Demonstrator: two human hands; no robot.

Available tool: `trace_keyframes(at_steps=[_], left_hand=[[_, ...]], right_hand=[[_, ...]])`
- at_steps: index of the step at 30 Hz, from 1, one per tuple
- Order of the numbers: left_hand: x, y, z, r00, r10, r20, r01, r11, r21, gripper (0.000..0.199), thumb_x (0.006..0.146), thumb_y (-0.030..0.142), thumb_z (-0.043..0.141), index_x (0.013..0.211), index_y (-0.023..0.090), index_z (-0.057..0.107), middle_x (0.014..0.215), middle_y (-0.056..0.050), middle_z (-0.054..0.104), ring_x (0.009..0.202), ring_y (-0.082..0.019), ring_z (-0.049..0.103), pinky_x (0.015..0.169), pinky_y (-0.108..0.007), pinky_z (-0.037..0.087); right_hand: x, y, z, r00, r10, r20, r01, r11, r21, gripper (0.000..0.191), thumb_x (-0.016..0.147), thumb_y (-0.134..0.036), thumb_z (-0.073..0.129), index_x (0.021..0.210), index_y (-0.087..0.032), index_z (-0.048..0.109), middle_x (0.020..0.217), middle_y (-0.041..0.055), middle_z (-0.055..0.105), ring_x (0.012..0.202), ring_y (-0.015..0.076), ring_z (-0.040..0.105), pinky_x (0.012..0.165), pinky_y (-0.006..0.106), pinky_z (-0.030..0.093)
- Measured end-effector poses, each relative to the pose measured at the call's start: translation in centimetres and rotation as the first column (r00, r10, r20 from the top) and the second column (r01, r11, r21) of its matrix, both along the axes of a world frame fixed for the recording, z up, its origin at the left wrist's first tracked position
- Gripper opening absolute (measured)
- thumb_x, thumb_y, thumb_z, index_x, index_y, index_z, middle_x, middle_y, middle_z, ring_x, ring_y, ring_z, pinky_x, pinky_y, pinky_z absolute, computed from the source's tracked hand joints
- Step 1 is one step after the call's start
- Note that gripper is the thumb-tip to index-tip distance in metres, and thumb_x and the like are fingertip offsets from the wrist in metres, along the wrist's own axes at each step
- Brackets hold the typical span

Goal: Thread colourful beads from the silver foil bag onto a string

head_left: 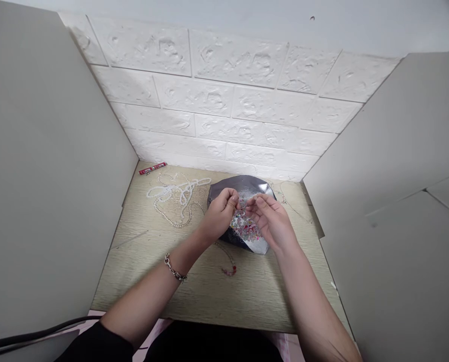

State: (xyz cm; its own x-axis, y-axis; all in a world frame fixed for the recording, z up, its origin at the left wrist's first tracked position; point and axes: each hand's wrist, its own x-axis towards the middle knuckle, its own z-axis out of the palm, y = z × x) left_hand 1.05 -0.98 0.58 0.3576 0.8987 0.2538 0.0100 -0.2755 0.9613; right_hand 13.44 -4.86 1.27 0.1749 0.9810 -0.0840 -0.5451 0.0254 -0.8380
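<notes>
1. Background: white brick-patterned wall (213, 100), flanked by a plain grey left panel (51, 151) and a plain grey right panel (398, 151).
2. Work surface: pale wood-grain tabletop (134, 281), between both panels. A black cable (39, 332) runs at lower left.
3. Bead supply: small multicoloured beads, mostly pink and clear (247, 229), lie on a dark, shiny, flattened pouch (243, 182) at the centre of the tabletop.
4. Left hand (219, 213): above the pouch's left side; thumb and index finger meet in a narrow pinch. Anything held is too small to tell. A silver chain bracelet (175, 270) circles the wrist.
5. Right hand (273, 223): above the pouch's right side, near the left; thumb and index finger are pinched, other fingers loosely curled. Contents cannot be told.
6. Obstruction: both hands cover parts of the pouch and beads.
7. Surroundings, left: looped strand of white beads (164, 191), cream pearl-like strand (172, 221) beside it, and narrow red printed packet (152, 168) near the wall.
8. Surroundings, front: thin strand ending in pink and red beads (230, 271), between the forearms.
</notes>
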Motion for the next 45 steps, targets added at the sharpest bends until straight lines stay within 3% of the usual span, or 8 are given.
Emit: trace_keyframes(at_steps=[6, 13, 23, 27, 33, 39, 45], left_hand=[[0.1, -0.2, -0.1, 0.998, 0.056, 0.026, -0.056, 0.998, -0.005, 0.018, 0.081, 0.032, 0.040, 0.072, 0.017, 0.041, 0.060, 0.003, 0.043, 0.050, -0.007, 0.036, 0.048, -0.019, 0.030], [0.2, 0.0, -0.6, 1.000, 0.002, 0.015, 0.000, 0.996, -0.085, 0.018, 0.080, 0.033, 0.042, 0.072, 0.016, 0.044, 0.056, 0.005, 0.040, 0.047, -0.005, 0.032, 0.046, -0.018, 0.028], [0.2, 0.0, 0.2, 0.982, -0.150, 0.110, 0.172, 0.961, -0.219, 0.023, 0.076, 0.037, 0.046, 0.075, 0.014, 0.049, 0.048, 0.007, 0.036, 0.038, -0.003, 0.029, 0.039, -0.017, 0.024], [-0.1, 0.1, 0.4, 0.987, -0.159, 0.030, 0.162, 0.973, -0.164, 0.022, 0.074, 0.034, 0.050, 0.078, 0.013, 0.056, 0.047, 0.006, 0.039, 0.041, -0.004, 0.032, 0.042, -0.018, 0.027], [-0.3, 0.2, 0.3, 0.994, -0.098, -0.046, 0.095, 0.993, -0.063, 0.021, 0.073, 0.033, 0.052, 0.071, 0.013, 0.057, 0.060, 0.001, 0.051, 0.053, -0.006, 0.042, 0.049, -0.019, 0.033], [-0.3, -0.3, 0.4, 0.992, 0.091, -0.088, -0.085, 0.994, 0.066, 0.021, 0.073, 0.034, 0.052, 0.073, 0.014, 0.058, 0.049, 0.004, 0.038, 0.045, -0.005, 0.032, 0.042, -0.019, 0.026], [-0.3, -0.9, 1.1, 0.969, 0.182, -0.169, -0.139, 0.961, 0.238, 0.019, 0.072, 0.032, 0.053, 0.071, 0.015, 0.061, 0.044, 0.006, 0.032, 0.042, -0.005, 0.027, 0.042, -0.019, 0.025]], right_hand=[[-0.9, -0.2, -0.2, 0.991, 0.067, -0.115, -0.066, 0.998, 0.013, 0.015, 0.064, -0.024, 0.065, 0.074, -0.017, 0.057, 0.075, 0.0003, 0.064, 0.061, 0.0079, 0.058, 0.059, 0.020, 0.050], [-1.0, -0.1, -0.4, 0.989, 0.067, -0.129, -0.063, 0.997, 0.034, 0.014, 0.064, -0.023, 0.065, 0.074, -0.017, 0.057, 0.071, 0.0001, 0.064, 0.063, 0.0086, 0.059, 0.062, 0.020, 0.051], [-0.6, 0.0, -0.1, 0.991, 0.027, -0.128, -0.023, 0.999, 0.036, 0.017, 0.062, -0.023, 0.067, 0.073, -0.016, 0.057, 0.069, 0.0006, 0.064, 0.064, 0.0087, 0.060, 0.063, 0.019, 0.051], [-0.3, -0.1, 0.2, 0.990, 0.033, -0.135, -0.028, 0.999, 0.036, 0.016, 0.062, -0.022, 0.066, 0.073, -0.016, 0.057, 0.068, 0.0004, 0.063, 0.064, 0.0084, 0.059, 0.063, 0.018, 0.051], [-0.3, -0.2, 0.2, 0.990, 0.065, -0.123, -0.064, 0.998, 0.017, 0.015, 0.063, -0.023, 0.066, 0.072, -0.016, 0.056, 0.068, 0.0002, 0.062, 0.063, 0.0083, 0.058, 0.062, 0.019, 0.050], [-0.4, -0.1, 0.0, 0.994, 0.053, -0.094, -0.052, 0.999, 0.009, 0.015, 0.063, -0.024, 0.066, 0.073, -0.017, 0.057, 0.072, -0.0002, 0.062, 0.064, 0.0083, 0.057, 0.063, 0.021, 0.049], [-0.6, -0.1, -0.3, 0.993, 0.085, -0.086, -0.083, 0.996, 0.020, 0.015, 0.062, -0.023, 0.067, 0.073, -0.017, 0.058, 0.070, 0.0000, 0.063, 0.070, 0.0101, 0.059, 0.070, 0.024, 0.050]])
